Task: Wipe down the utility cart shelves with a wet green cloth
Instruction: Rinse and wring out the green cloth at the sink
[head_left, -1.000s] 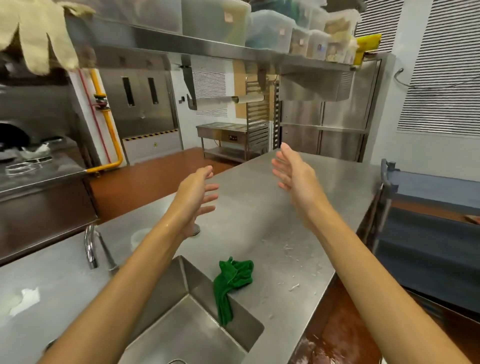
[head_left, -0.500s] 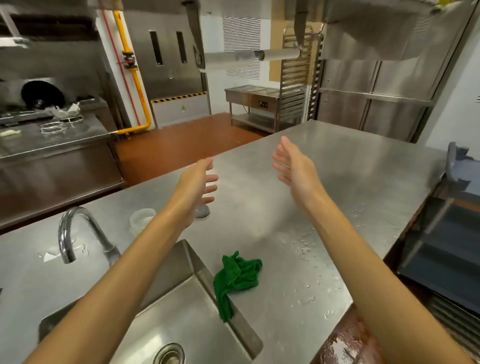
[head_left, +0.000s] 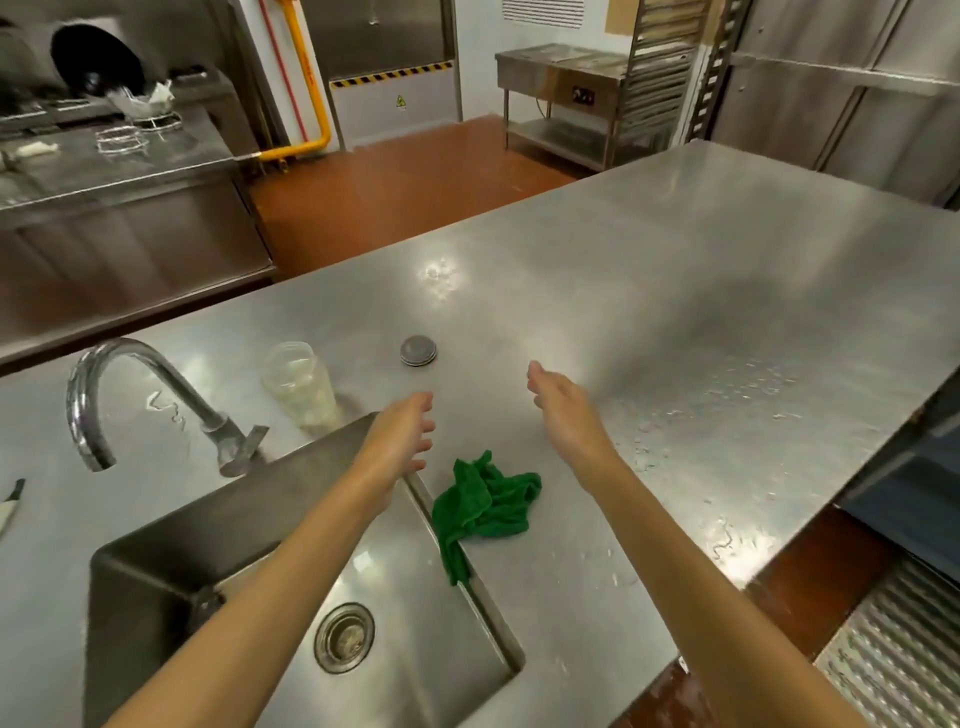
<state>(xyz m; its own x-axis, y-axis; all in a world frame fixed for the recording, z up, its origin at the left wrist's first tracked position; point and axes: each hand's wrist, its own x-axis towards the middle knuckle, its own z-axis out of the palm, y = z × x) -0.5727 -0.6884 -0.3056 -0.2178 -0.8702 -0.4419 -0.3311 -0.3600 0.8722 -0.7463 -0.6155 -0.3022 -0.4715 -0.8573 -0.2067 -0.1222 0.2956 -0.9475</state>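
A crumpled green cloth (head_left: 485, 506) lies on the steel counter (head_left: 675, 322), one corner hanging over the sink's right rim. My left hand (head_left: 397, 441) hovers above the sink's far corner, fingers relaxed and empty, just left of the cloth. My right hand (head_left: 563, 415) hovers over the counter beyond the cloth, fingers straight, holding nothing. Both palms face each other, and neither hand touches the cloth. A dark blue edge of the utility cart (head_left: 909, 514) shows at the right, below the counter.
The sink (head_left: 171, 561) with its drain (head_left: 344, 637) lies below my left arm, the curved tap (head_left: 130, 384) behind it. A clear plastic cup (head_left: 301, 384) and a round metal plug (head_left: 418, 351) sit on the counter. Water drops spot the counter's right side.
The view has tilted down toward the sink. Both hands have dropped lower and closer to the cloth, still empty. The cloth has not moved.
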